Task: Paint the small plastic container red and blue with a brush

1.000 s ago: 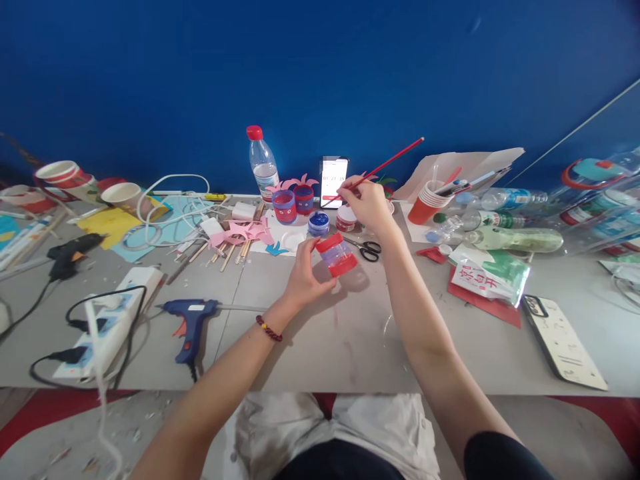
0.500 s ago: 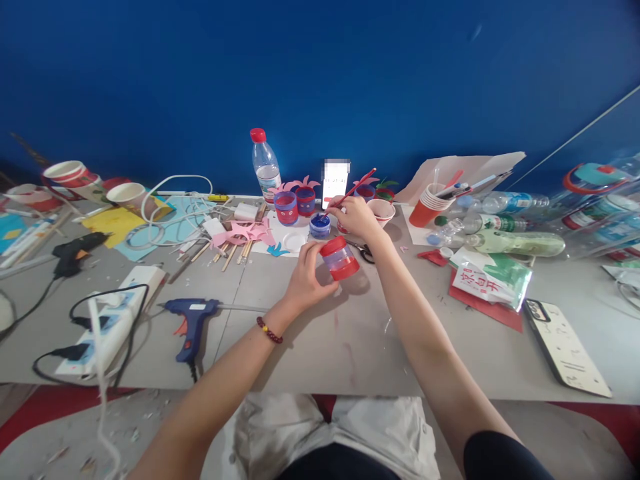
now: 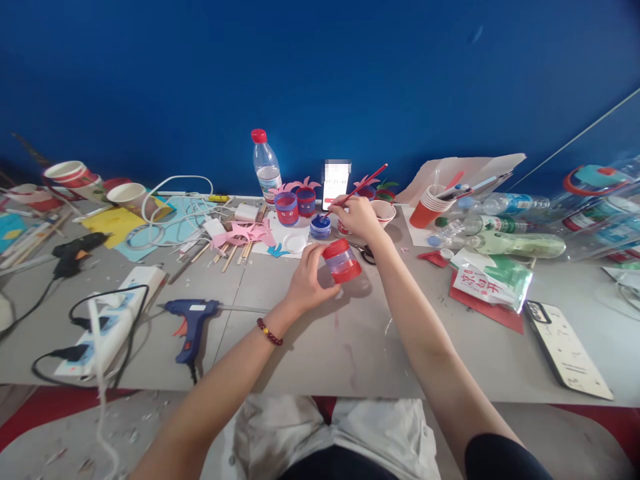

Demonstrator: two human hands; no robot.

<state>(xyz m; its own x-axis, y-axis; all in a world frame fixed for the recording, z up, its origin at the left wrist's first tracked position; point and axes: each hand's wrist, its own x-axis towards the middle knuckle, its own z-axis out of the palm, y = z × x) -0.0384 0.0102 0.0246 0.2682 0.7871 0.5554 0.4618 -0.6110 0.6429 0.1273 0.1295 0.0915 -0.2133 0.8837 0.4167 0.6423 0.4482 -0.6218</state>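
Note:
My left hand (image 3: 311,283) is closed round a small cup (image 3: 342,261), tilted above the table, with red bands at both ends and a see-through purplish band between them. In my right hand (image 3: 357,216) is a thin red paintbrush (image 3: 367,182), pinched near its lower end. The brush tip is down in an open jar of blue paint (image 3: 321,227). Behind the jar stand red and blue painted cups (image 3: 287,209) with eyes and pink paper leaves. A white lid (image 3: 295,243) and a blue paper leaf piece (image 3: 277,251) lie left of the jar.
Black scissors (image 3: 367,253) lie under my right wrist. A blue glue gun (image 3: 194,327) and a power strip (image 3: 113,320) are on the left. Plastic bottles (image 3: 515,243), paper cups (image 3: 431,207) and a phone (image 3: 567,350) are on the right. A lit phone (image 3: 337,187) stands behind.
The brush has tipped slightly to the right, its tip staying in the blue paint. My left hand holds the cup in nearly the same place.

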